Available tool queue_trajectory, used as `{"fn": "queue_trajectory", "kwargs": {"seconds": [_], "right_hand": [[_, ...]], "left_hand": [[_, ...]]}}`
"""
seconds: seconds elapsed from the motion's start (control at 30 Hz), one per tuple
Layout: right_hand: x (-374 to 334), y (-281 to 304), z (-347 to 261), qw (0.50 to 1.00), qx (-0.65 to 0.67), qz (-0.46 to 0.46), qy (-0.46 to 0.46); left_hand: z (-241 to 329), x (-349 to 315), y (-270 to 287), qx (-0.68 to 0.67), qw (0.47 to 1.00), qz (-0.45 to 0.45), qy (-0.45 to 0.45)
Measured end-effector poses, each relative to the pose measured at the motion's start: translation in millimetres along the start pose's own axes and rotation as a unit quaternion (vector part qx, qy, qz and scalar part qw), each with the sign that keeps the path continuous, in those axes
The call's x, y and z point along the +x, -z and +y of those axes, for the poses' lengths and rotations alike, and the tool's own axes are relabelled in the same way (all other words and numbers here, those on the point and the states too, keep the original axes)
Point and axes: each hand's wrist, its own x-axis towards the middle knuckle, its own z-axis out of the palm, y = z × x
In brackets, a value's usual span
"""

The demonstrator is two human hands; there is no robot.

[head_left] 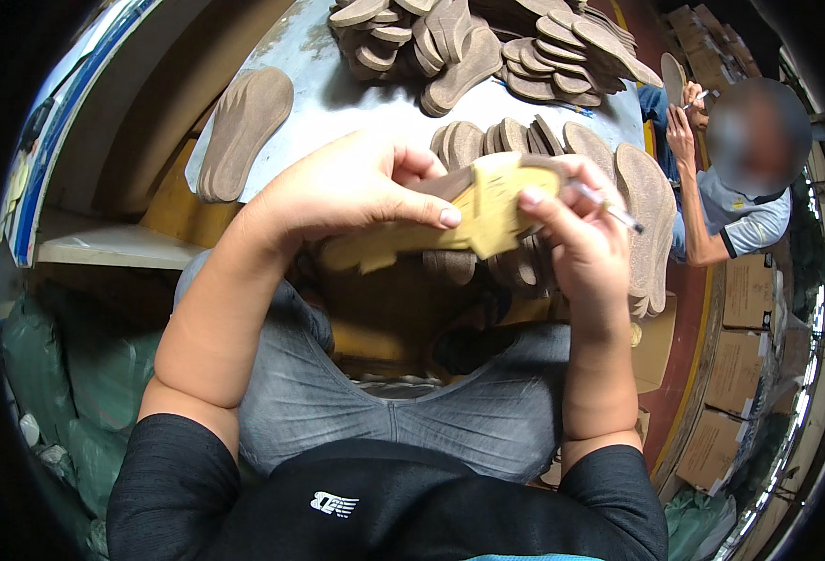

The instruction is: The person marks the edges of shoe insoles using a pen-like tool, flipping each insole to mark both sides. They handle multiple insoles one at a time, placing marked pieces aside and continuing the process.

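Note:
Above my lap, a yellow sole-shaped template (496,210) lies against a brown shoe insole (455,183), of which only the edges show. My left hand (361,192) pinches the two together, thumb on the yellow face and fingers behind. At the wider end my right hand (581,234) grips them too, its thumb pressed on the template. A pen (609,208) sticks out between the right hand's fingers, its dark tip pointing right. Just beyond my hands, more brown insoles (501,138) stand in a row at the table's near edge.
The pale blue table (356,122) carries a stack of insoles (244,131) at left and large heaps (562,56) at the back. On the right, a seated person (739,206) holds an insole and a pen. Cardboard boxes (719,374) line that side; green sacks (85,402) lie at left.

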Motion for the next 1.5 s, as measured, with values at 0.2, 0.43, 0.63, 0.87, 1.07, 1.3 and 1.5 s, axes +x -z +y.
{"fn": "queue_trajectory", "kwargs": {"seconds": [0.2,0.43,0.63,0.87,1.07,1.3,1.5], "right_hand": [[9.8,37.5,-2.1,0.99,0.064,0.108,0.06],[14.7,47.0,6.2,0.987,0.045,0.098,0.119],[19.2,62.3,9.0,0.987,0.043,0.072,0.14],[16.5,47.3,2.0,0.982,0.047,0.086,0.164],[16.0,43.2,4.6,0.981,0.041,0.105,0.16],[15.9,37.5,6.5,0.974,0.049,0.147,0.166],[12.8,40.7,7.2,0.969,0.068,0.141,0.189]], "left_hand": [[-22.1,8.7,25.3,-0.128,0.987,0.055,-0.08],[-19.0,19.1,-17.7,-0.361,0.913,0.078,-0.174],[-9.8,14.4,-21.7,-0.335,0.916,0.088,-0.201],[-12.5,13.6,-20.5,-0.279,0.926,0.126,-0.221],[-11.4,12.1,-20.0,-0.258,0.932,0.141,-0.211],[-9.2,14.0,-22.7,-0.211,0.933,0.158,-0.243],[-6.0,10.4,-20.0,-0.159,0.937,0.147,-0.273]]}}
